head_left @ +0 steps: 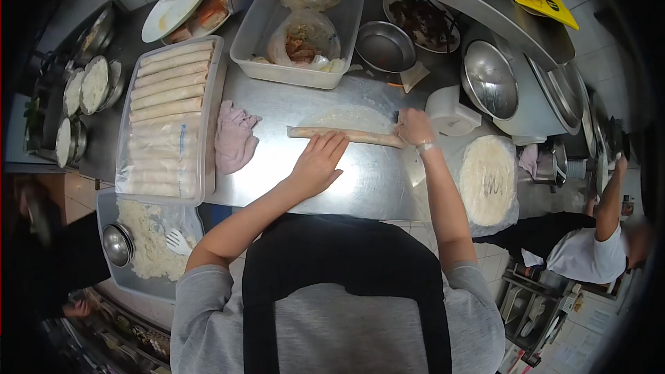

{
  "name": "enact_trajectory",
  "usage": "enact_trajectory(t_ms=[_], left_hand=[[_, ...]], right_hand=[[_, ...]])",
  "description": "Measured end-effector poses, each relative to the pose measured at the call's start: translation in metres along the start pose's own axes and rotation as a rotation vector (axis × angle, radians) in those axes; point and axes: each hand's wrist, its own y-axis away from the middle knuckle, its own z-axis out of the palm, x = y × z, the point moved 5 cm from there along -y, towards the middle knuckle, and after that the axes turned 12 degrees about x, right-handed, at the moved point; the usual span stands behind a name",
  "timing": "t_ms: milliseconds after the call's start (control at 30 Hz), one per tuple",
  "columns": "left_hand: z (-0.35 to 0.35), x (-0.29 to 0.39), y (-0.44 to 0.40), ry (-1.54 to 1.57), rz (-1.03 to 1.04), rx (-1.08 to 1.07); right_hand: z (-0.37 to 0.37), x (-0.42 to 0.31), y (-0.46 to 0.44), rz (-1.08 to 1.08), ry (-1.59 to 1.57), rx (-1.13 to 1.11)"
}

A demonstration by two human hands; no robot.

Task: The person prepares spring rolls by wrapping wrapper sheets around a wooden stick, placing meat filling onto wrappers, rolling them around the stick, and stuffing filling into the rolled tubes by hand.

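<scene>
A long, thin filled roll (364, 137) lies crosswise on the steel counter, with a pale translucent wrapper sheet (346, 116) spread just behind it. My left hand (323, 159) rests its outstretched fingers on the near edge of the roll, left of its middle. At the roll's right end is my right hand (415, 128), its fingers curled around something dark and small that I cannot make out. To the left, a clear plastic tub (215, 90) holds several finished rolls in a row, the nearer ones under plastic film.
A tub (239, 55) with bagged filling stands behind, beside a metal bowl (386, 46). A pink cloth (235, 137) lies left; wrapped white sheets (487, 180) lie right. A rice tub (149, 280) sits lower left. People stand at far left and right (589, 256).
</scene>
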Motion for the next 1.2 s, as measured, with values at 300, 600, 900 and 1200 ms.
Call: enact_trajectory(t_ms=[300,600,900,1200], left_hand=[[0.004,-0.003,0.003,0.004,0.013,-0.013],[0.004,-0.013,-0.009,-0.007,0.025,0.050],[-0.006,-0.023,-0.040,-0.074,0.076,0.192],[0.005,-0.038,-0.051,0.078,0.033,0.182]], right_hand=[[0.014,0.026,-0.004,0.200,-0.147,-0.206],[-0.025,-0.054,0.032,-0.317,-0.483,0.492],[0.000,-0.056,0.010,-0.335,-0.485,0.224],[-0.006,-0.078,0.013,-0.472,-0.387,0.415]])
